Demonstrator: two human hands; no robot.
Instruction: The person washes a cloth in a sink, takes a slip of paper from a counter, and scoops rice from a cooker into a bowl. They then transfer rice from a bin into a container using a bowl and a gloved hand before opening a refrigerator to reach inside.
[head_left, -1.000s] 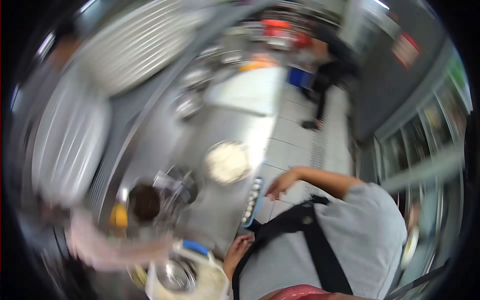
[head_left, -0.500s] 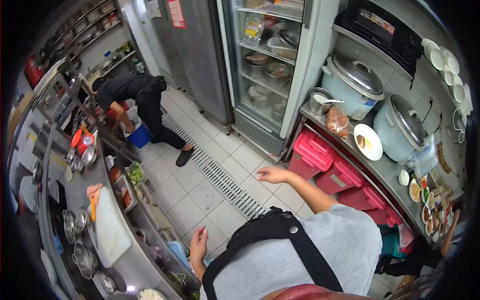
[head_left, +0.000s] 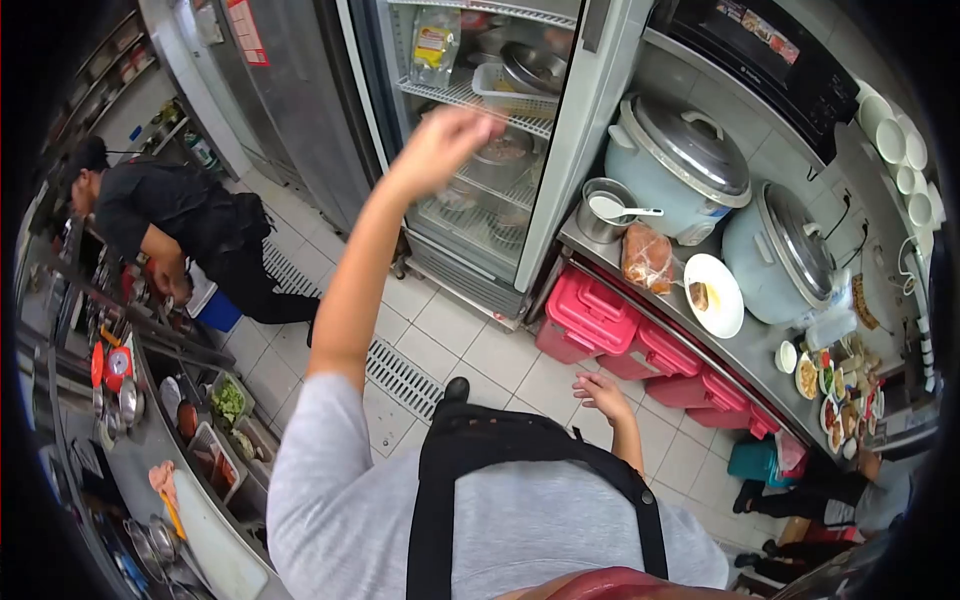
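Note:
My left hand (head_left: 445, 150) is raised at the end of an outstretched arm, in front of the glass-fronted fridge (head_left: 590, 160). Motion blurs its fingers, which look bent. Behind the hand, the fridge shelves hold a white basket (head_left: 515, 92), a metal bowl (head_left: 503, 148) and a yellow-labelled pack (head_left: 434, 47). My right hand (head_left: 603, 395) hangs low on the right with its fingers loosely apart, holding nothing. Nearest to it are the pink lidded bins (head_left: 590, 312) below the steel counter (head_left: 655, 310).
Two large rice cookers (head_left: 675, 165), a white plate (head_left: 727, 320) and a bagged food item (head_left: 648, 258) sit on the right counter. A co-worker (head_left: 180, 220) leans over the left prep counter (head_left: 130, 450). Another person (head_left: 880, 490) is at the lower right. A drain grate (head_left: 400, 375) crosses the tiles.
My left hand has risen from low beside the prep counter to the fridge front. My right hand has dropped lower and to the right. I am nearer the fridge, and the co-worker has straightened somewhat.

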